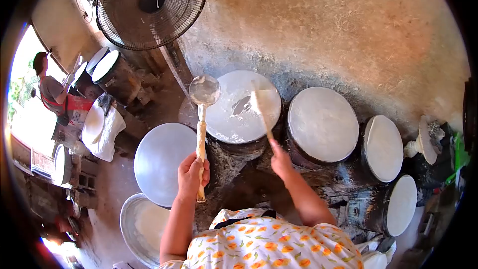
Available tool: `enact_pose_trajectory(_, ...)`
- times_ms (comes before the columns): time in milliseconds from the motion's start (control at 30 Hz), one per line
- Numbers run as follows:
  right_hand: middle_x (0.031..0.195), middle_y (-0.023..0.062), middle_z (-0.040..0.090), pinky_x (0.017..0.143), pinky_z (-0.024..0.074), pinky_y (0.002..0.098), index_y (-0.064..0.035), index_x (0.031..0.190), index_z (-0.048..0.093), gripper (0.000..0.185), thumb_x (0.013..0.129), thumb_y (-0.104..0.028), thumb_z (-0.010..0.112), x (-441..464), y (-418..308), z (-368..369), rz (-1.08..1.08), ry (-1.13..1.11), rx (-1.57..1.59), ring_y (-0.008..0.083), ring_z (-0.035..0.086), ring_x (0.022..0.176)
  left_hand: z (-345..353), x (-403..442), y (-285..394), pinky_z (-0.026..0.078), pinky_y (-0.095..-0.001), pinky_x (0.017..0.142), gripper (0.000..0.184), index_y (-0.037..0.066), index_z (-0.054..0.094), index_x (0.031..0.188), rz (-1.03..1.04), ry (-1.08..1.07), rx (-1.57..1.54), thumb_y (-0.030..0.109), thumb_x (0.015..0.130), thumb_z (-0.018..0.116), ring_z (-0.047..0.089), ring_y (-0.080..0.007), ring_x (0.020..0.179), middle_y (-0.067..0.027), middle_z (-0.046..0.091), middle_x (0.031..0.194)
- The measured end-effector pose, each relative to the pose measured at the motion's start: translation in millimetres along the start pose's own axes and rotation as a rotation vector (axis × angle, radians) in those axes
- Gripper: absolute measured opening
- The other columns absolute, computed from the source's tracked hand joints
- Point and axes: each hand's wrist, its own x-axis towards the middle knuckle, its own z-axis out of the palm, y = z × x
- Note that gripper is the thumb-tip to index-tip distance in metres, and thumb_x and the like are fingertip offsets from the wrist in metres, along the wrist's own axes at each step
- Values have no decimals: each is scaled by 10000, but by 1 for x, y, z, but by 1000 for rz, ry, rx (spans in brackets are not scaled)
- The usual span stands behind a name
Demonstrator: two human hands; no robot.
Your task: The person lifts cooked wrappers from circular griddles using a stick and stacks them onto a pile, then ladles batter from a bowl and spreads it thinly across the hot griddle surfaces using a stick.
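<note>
My left hand (192, 176) is closed round the long, pale, batter-crusted handle of a ladle (204, 90). The ladle's round metal bowl is held up beside the left edge of the middle griddle (234, 127). In my right hand (282, 162) is the handle of a wooden spatula (264, 112), smeared by motion. Its blade reaches over the right part of that griddle. White batter residue and a bare grey patch show on the griddle's top.
A plain round griddle (164, 162) and a metal basin of white batter (149, 224) stand at left. Right of the middle are griddles with white sheets (323, 124), (383, 148), (402, 205). A large fan (152, 10) stands behind; another person (52, 87) works far left.
</note>
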Motion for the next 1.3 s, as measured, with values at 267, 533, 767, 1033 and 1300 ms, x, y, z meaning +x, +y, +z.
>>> enact_pose_trajectory(267, 1194, 210, 551, 826, 484, 416, -236, 1351, 418, 648, 775, 57, 472, -4, -9, -26, 131, 26, 29, 372, 556, 1055, -9, 9, -4, 370, -231, 380, 148, -9, 538, 927, -43, -97, 39, 89, 911, 428, 468, -98, 464, -43, 529, 689)
enact_pose_trajectory(533, 997, 231, 614, 749, 476, 482, -295, 1318, 458, 599, 790, -12, 472, 5, -28, 18, -164, -49, 76, 420, 596, 855, -8, 26, -8, 383, -252, 399, 136, -4, 535, 870, -114, -46, 34, 89, 895, 439, 479, -107, 484, -49, 533, 687)
enact_pose_trajectory(767, 1196, 201, 566, 901, 449, 345, -175, 1312, 481, 589, 778, 68, 421, 51, -27, -27, 101, -69, 61, 330, 560, 1103, -14, 54, -16, 403, -248, 423, 128, -6, 548, 877, -87, -38, 173, 84, 874, 457, 499, -110, 497, -47, 540, 681)
enact_pose_trajectory(1033, 1227, 180, 559, 913, 432, 299, -167, 1325, 469, 613, 763, 77, 449, -26, 3, -53, -119, -225, 222, 259, 550, 1136, -9, 96, -38, 423, -267, 400, 117, -1, 535, 829, -43, 31, 369, 61, 864, 441, 519, -122, 483, -54, 545, 659)
enact_pose_trajectory(1300, 892, 76, 589, 646, 457, 268, -208, 1361, 439, 650, 762, 42, 422, -70, -18, 17, -73, -214, 481, 150, 564, 746, 35, 32, -40, 409, -300, 384, 130, -10, 487, 766, -274, 54, 278, 47, 853, 410, 491, -162, 445, -80, 503, 602)
